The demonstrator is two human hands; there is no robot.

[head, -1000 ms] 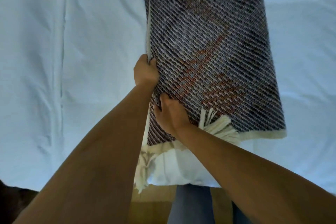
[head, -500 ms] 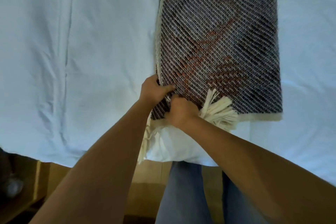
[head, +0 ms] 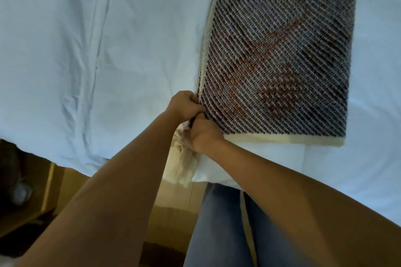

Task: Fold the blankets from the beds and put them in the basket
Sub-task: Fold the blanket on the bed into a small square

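The dark woven blanket with diagonal pale stripes, rust-red markings and a cream border [head: 282, 60] lies as a long, narrow, layered rectangle on the white bed sheet [head: 97, 50], running from the middle of the view up toward 1 o'clock. Its long edges look fairly even and its near cream hem is straight, so by my reading several lengthwise folds are already made. Both hands meet at the blanket's own 7 o'clock corner. The left hand [head: 184, 105] has its fingers curled round the stacked left edge just above that corner. The right hand [head: 205, 134], touching it at 5 o'clock, is clenched on the corner itself, knuckles up. A bundle of cream tassels [head: 182, 165] hangs below the hands, over the edge of the bed toward 6 o'clock. Blue-jeaned legs [head: 217, 223] stand against the bed at 6 o'clock, with brown wooden flooring [head: 173, 212] beside them.

What seems left: at least one crosswise fold to shorten this strip, then carrying it off. No basket shows here, nor any other blanket or bed, so how many remain cannot be told
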